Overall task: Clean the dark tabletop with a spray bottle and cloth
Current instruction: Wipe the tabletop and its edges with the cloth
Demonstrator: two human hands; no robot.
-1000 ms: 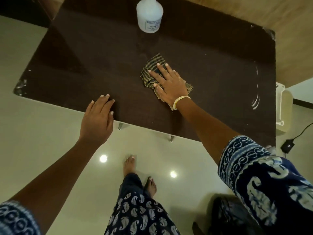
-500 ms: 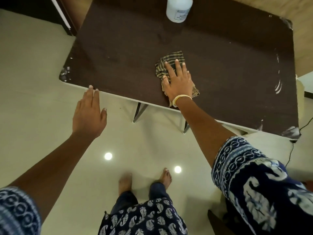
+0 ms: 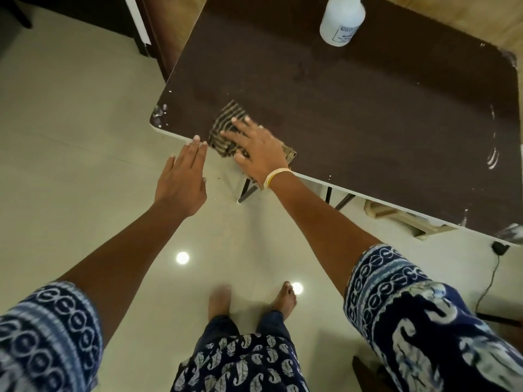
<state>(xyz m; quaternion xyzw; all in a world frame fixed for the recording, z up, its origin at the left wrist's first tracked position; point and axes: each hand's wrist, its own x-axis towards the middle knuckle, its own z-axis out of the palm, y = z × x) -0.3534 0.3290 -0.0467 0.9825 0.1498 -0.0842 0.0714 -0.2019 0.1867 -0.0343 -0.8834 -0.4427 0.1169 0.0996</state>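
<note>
The dark brown tabletop (image 3: 368, 108) fills the upper right of the head view. A striped brown cloth (image 3: 225, 123) lies near its front-left corner, pressed flat under my right hand (image 3: 254, 149), which wears a pale bangle. My left hand (image 3: 182, 179) is flat with fingers together, its fingertips touching the table's white front edge just left of the cloth; it holds nothing. A white spray bottle (image 3: 341, 22) stands at the far side of the table, its top cut off by the frame.
White scuff marks (image 3: 492, 154) streak the table's right side. Metal table legs (image 3: 247, 190) show below the front edge. A black plug and cable (image 3: 498, 247) lie on the pale tiled floor at right. Dark furniture (image 3: 135, 21) stands at the far left. My bare feet (image 3: 252, 301) are below.
My right hand has slid the cloth leftward and toward the front-left corner of the table. My left hand has come up to the table's front edge beside the cloth.
</note>
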